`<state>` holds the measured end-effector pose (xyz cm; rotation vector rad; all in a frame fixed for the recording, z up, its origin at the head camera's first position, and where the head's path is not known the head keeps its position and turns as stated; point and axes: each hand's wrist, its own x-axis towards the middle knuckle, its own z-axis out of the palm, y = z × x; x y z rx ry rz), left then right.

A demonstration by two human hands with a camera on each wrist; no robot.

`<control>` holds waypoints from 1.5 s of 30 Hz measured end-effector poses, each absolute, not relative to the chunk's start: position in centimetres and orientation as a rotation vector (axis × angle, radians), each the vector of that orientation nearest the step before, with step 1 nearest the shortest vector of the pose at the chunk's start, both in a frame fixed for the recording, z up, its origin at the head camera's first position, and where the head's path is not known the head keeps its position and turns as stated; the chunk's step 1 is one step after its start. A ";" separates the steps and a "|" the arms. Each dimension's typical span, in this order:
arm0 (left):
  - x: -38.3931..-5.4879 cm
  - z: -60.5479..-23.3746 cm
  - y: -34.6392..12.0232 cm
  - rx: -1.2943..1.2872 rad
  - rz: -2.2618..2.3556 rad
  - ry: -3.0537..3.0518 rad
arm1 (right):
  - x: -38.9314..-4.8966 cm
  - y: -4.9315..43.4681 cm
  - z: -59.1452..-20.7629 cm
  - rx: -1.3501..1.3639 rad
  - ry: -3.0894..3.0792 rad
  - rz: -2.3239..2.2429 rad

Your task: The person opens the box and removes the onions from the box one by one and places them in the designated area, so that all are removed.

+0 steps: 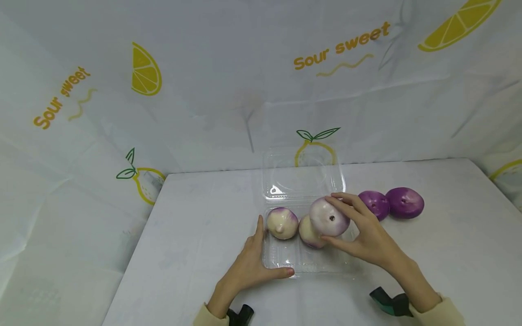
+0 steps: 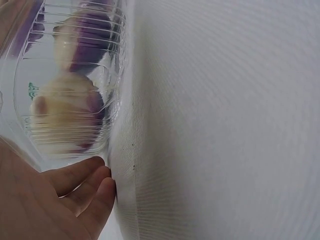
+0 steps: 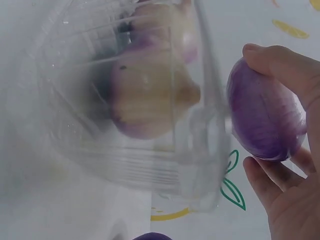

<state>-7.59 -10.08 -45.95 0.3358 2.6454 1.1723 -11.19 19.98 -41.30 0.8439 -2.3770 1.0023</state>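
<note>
My right hand (image 1: 369,233) grips a purple-and-white onion (image 1: 328,216) between thumb and fingers, above the right part of a clear plastic clamshell box (image 1: 281,260). Beneath the held onion, another pale onion (image 1: 308,233) sits in the box, partly covered by it. A third onion (image 1: 282,223) lies in the box's back left, its pointed tip facing me. My left hand (image 1: 253,262) rests against the left side and front left corner, thumb spread along the front edge. In the left wrist view its fingertips (image 2: 102,192) are low beside the box wall (image 2: 37,117).
The box's hinged lid (image 1: 302,176) stands open at the back, near the cloth backdrop (image 1: 220,113) printed with lemons and words. Two deep purple onions (image 1: 374,204) (image 1: 405,203) lie on the white table (image 1: 440,253) right of the box, beyond my right hand.
</note>
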 end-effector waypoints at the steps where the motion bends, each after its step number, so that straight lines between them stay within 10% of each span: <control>1: -7.6 -46.0 -10.1 0.336 1.171 2.647 | -11.2 20.1 -41.3 0.843 -2.373 1.005; 45: -7.6 -45.9 -10.1 0.326 1.180 2.632 | -11.4 24.5 -40.0 0.494 -2.309 0.991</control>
